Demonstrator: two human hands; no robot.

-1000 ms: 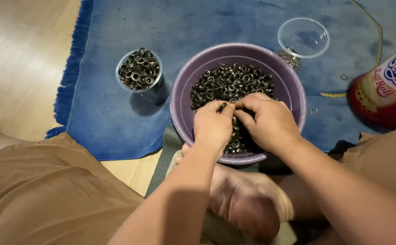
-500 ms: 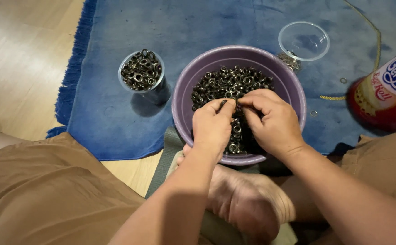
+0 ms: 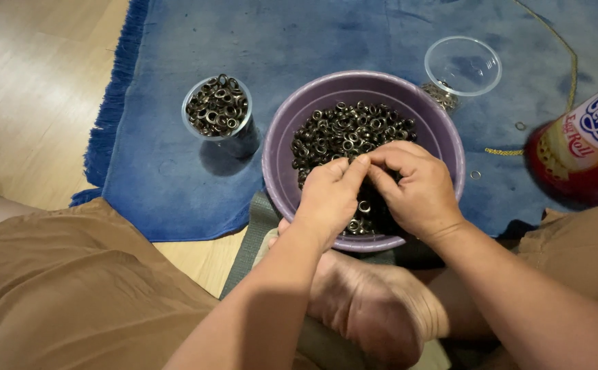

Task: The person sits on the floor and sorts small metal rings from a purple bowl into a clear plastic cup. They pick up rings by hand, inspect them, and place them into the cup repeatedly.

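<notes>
1 head-worn camera looks steeply down, close over the lap, at a blue rug (image 3: 258, 41).

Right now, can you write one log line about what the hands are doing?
left hand + right hand: fingertips together over metal rings | purple bowl: on blue rug | small cup: full of rings

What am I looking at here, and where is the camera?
The camera sits on a person's head and looks down at their own bare hands. The left hand and right hand meet over a purple bowl full of small metal rings, fingertips pinched together; what they pinch is too small to tell. The bowl stands on a blue rug. Beside it are a clear cup filled with rings, a nearly empty clear cup and a red can.
</notes>
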